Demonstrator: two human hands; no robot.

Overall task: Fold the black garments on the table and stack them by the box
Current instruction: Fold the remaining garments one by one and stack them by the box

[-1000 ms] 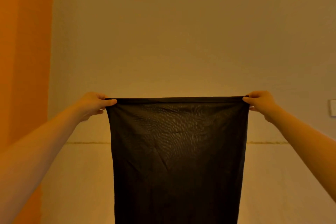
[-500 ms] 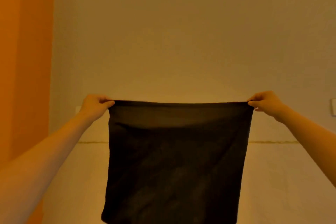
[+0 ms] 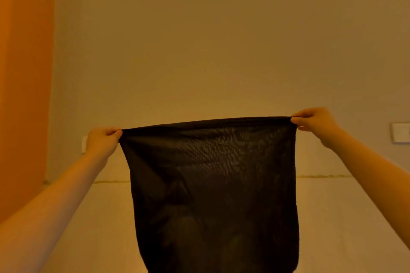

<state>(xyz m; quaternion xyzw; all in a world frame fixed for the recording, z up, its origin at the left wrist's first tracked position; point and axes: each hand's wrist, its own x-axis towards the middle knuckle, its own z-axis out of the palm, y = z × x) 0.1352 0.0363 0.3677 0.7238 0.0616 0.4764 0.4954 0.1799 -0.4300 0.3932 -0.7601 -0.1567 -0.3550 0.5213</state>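
- Fingers (image 3: 115,132) of the left hand (image 3: 102,143) pinching the left top corner of the black garment (image 3: 210,184), thumb and fingertips pressed together on the hem, at middle left of the frame.
- Fingers (image 3: 298,121) of the right hand (image 3: 315,123) pinching the right top corner likewise, sitting slightly higher in the frame, at middle right.
- Hanging in the air at centre frame, top edge pulled taut between both hands, lower end running out of the bottom of the frame.
- Showing light through a fine mesh weave, so probably behaving as thin, very light, soft and limp; likely stretchy and prone to bunching.
- Draping in loose folds below the hem, giving no stiffness of its own.
- Looking best held at the two top corners along the thicker hem.
- Standing behind: pale wall (image 3: 221,40), orange curtain (image 3: 24,73) at left, switch plate (image 3: 400,132) at right edge.
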